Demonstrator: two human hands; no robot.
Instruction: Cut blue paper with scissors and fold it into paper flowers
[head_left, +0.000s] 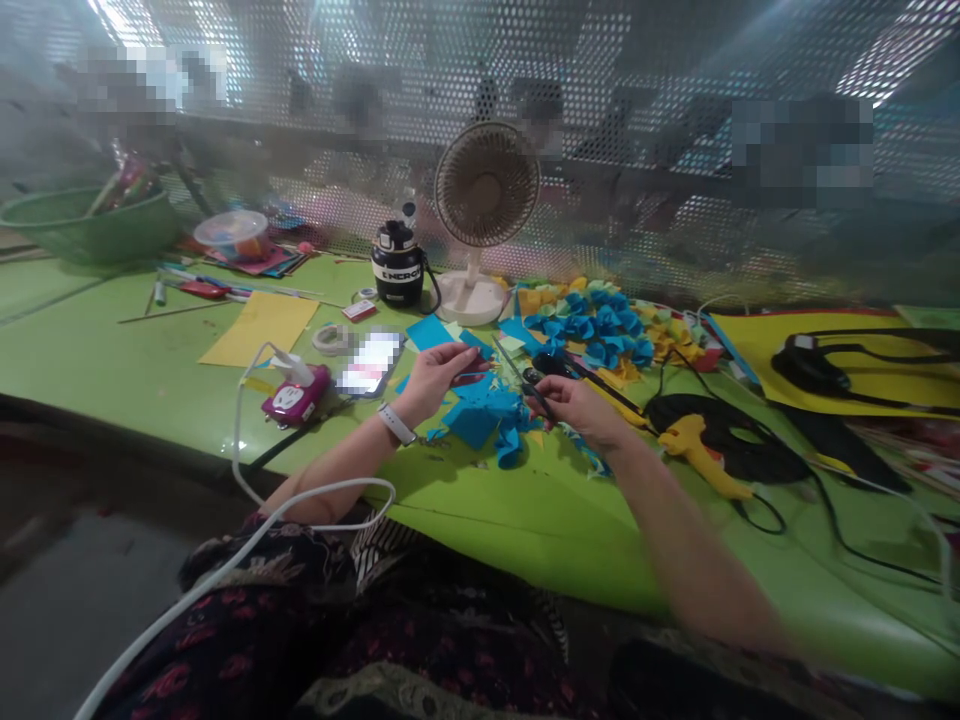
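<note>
My left hand (433, 378) pinches a small blue paper piece (474, 374) above the green table (135, 370). A white band sits on that wrist. My right hand (576, 405) grips black scissors (516, 366), their blades pointing up-left toward the blue piece. Beneath both hands lies a heap of blue paper scraps (484, 415).
A yellow glue gun (701, 450) with black cable lies to the right. Folded blue and yellow paper flowers (600, 325), a small fan (484, 215), a black bottle (397, 265), a phone (369, 363), a pink charger (296, 397), tape (330, 338), yellow sheets and a green basin (82, 225) stand around.
</note>
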